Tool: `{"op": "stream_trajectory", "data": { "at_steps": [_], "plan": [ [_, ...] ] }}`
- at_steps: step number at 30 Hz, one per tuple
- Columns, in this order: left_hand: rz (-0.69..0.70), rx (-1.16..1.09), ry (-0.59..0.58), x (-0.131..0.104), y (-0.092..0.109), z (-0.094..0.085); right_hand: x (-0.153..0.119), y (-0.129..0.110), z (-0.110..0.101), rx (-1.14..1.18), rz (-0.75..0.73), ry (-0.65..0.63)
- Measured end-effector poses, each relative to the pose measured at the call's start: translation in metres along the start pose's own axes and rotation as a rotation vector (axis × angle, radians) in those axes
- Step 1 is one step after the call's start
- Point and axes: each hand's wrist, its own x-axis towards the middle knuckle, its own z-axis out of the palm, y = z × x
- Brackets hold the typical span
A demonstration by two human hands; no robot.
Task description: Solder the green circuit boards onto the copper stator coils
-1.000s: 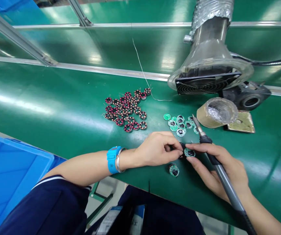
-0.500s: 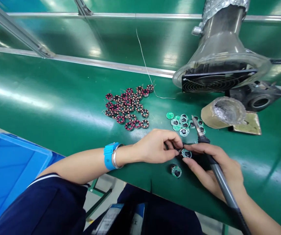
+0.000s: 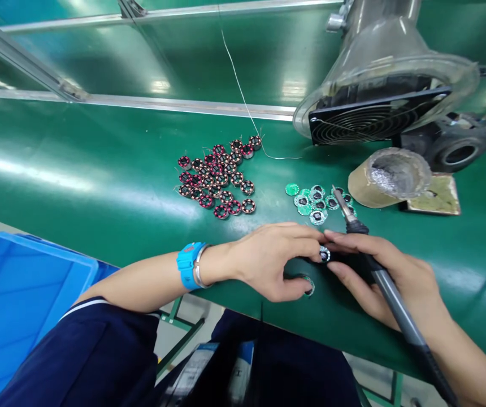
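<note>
My right hand (image 3: 399,271) is closed on a soldering iron (image 3: 395,305), its tip pointing up and away. Its thumb and forefinger also reach a small round circuit board (image 3: 324,254) that appears to sit on a wound coil core, mostly hidden. My left hand (image 3: 274,257) is beside that board, forefinger curled against it. Its thumb is spread away and partly covers a second coil with a round board (image 3: 309,286) on the bench. The left hand's other fingertips are hidden. Beyond my hands lie several loose round green boards (image 3: 317,203).
Several copper-wound coils (image 3: 217,178) lie grouped left of the boards. Solder wire (image 3: 243,96) hangs down to the green bench (image 3: 111,186). At right are a fume extractor hood (image 3: 365,107), a cardboard cup (image 3: 370,181) and a sponge tray (image 3: 435,195). A blue bin (image 3: 26,316) stands at left.
My left thumb has moved off the board between my hands and down over the second coil. The left forefinger now covers more of the first board. The camera view has shifted slightly.
</note>
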Motion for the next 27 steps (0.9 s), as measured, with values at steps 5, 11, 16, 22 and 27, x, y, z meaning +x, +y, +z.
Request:
{"op": "stream_trajectory", "data": {
  "at_steps": [5, 11, 16, 22, 27],
  "plan": [
    [0.021, 0.13, -0.03, 0.005, -0.007, 0.007, -0.001, 0.0, -0.001, -0.031, 0.029, 0.002],
    [0.003, 0.048, -0.087, 0.006, -0.013, -0.006, -0.003, -0.001, 0.003, -0.037, 0.029, 0.034],
    [0.001, -0.067, -0.345, 0.0, -0.012, -0.033, -0.002, -0.002, 0.005, -0.028, 0.014, 0.05],
    [0.089, 0.167, -0.417, -0.002, 0.002, -0.026, -0.004, -0.001, 0.006, -0.018, -0.011, 0.05],
    [0.156, 0.392, -0.423, -0.004, 0.011, -0.01, -0.005, 0.001, 0.008, -0.031, -0.003, 0.076]
  ]
}}
